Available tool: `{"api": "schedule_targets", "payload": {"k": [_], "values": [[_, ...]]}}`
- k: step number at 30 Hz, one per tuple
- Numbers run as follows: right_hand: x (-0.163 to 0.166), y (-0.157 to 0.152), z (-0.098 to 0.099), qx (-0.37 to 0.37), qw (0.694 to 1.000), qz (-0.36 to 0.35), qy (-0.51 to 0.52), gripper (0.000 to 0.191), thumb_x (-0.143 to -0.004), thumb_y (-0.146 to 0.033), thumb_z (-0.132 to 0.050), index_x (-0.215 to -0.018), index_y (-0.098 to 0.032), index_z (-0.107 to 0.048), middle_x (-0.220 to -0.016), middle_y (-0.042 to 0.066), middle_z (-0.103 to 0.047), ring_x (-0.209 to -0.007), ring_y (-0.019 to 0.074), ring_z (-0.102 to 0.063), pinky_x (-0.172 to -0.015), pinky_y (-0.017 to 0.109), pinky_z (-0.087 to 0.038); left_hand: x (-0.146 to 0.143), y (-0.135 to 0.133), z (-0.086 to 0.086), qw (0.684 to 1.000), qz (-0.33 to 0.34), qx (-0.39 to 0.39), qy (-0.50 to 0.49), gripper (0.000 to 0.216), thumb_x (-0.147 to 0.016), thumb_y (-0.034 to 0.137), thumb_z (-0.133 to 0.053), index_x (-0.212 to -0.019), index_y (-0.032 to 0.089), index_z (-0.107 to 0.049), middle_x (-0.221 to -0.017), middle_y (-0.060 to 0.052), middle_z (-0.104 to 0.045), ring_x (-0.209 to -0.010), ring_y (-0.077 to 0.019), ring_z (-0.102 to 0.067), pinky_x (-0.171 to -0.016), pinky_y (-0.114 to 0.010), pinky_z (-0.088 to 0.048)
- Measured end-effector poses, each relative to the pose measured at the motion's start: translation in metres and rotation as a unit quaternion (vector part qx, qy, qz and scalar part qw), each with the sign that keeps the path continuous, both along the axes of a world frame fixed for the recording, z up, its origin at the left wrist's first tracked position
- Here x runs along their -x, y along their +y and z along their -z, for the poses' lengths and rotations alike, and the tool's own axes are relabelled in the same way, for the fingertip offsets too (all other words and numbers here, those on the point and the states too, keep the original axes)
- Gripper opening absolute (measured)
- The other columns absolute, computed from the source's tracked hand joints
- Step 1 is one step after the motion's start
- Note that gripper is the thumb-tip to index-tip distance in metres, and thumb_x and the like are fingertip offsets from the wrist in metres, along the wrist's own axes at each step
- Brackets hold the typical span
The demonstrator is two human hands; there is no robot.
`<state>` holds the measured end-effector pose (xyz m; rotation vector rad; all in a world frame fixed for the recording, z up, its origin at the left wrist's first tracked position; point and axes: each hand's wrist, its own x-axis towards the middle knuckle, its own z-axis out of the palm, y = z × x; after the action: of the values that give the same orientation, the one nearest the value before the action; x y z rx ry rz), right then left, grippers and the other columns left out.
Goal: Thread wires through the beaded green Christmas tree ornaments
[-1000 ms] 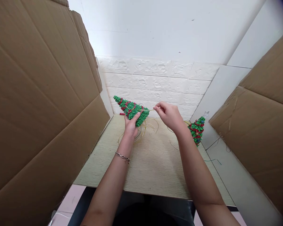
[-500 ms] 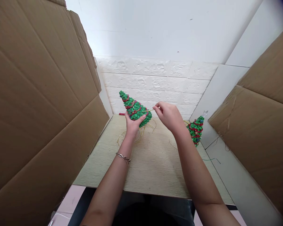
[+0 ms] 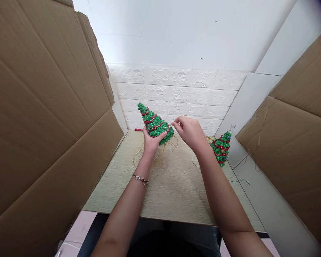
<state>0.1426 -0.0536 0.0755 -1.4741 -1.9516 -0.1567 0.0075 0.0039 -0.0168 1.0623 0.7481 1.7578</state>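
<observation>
A small green glittery Christmas tree (image 3: 155,123) with red garland is tilted, its tip toward the upper left. My left hand (image 3: 151,142) is closed around its lower side, thumb across the front. Close to the tree's right side, my right hand (image 3: 188,130) pinches a thin gold cord that reaches to the tree's lower branches. Beneath the tree, loose loops of gold cord (image 3: 135,157) lie on the table. How far the cord goes in among the branches is hidden.
A second decorated tree (image 3: 221,148) with a silver star stands at the right, partly behind my right forearm. A red stick-like item (image 3: 138,130) lies at the table's back left. Cardboard sheets (image 3: 50,107) flank both sides, and a white brick-patterned wall (image 3: 171,84) closes the back.
The tree in my left hand has shifted slightly right and tilts a little differently. My right hand's fingertips have come nearer to it, leaving a shorter stretch of cord between.
</observation>
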Motion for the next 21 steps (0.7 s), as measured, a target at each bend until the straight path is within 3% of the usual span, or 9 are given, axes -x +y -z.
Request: {"api": "schedule_targets", "payload": {"k": [5, 14, 21], "values": [[0.004, 0.001, 0.003, -0.006, 1.000, 0.028, -0.010, 0.022, -0.091, -0.029, -0.043, -0.086, -0.019, -0.062, -0.085, 0.006, -0.067, -0.077, 0.0185, -0.058, -0.066, 0.028, -0.034, 0.000, -0.002, -0.002, 1.000, 0.003, 0.005, 0.011, 0.084, -0.046, 0.027, -0.086, -0.116, 0.024, -0.040, -0.117, -0.009, -0.058, -0.105, -0.0231, -0.060, -0.091, -0.037, -0.049], [0.016, 0.004, 0.010, 0.003, 0.998, 0.018, -0.061, 0.021, -0.093, -0.027, -0.040, -0.091, -0.019, -0.059, -0.089, 0.007, -0.068, -0.078, 0.0198, -0.059, -0.065, 0.029, -0.032, -0.002, -0.006, -0.006, 1.000, -0.009, 0.003, 0.019, 0.086, -0.042, 0.024, -0.087, -0.115, 0.024, -0.041, -0.116, -0.009, -0.058, -0.106, -0.0248, -0.059, -0.091, -0.037, -0.048], [0.021, 0.007, 0.015, -0.027, 0.996, 0.041, -0.077, 0.027, -0.095, -0.026, -0.035, -0.090, -0.015, -0.059, -0.091, 0.010, -0.067, -0.081, 0.0211, -0.059, -0.074, 0.032, -0.033, -0.004, -0.008, -0.008, 0.999, -0.011, 0.012, 0.030, 0.090, -0.041, 0.022, -0.087, -0.117, 0.024, -0.039, -0.120, -0.010, -0.056, -0.108, -0.0243, -0.058, -0.092, -0.036, -0.047]]}}
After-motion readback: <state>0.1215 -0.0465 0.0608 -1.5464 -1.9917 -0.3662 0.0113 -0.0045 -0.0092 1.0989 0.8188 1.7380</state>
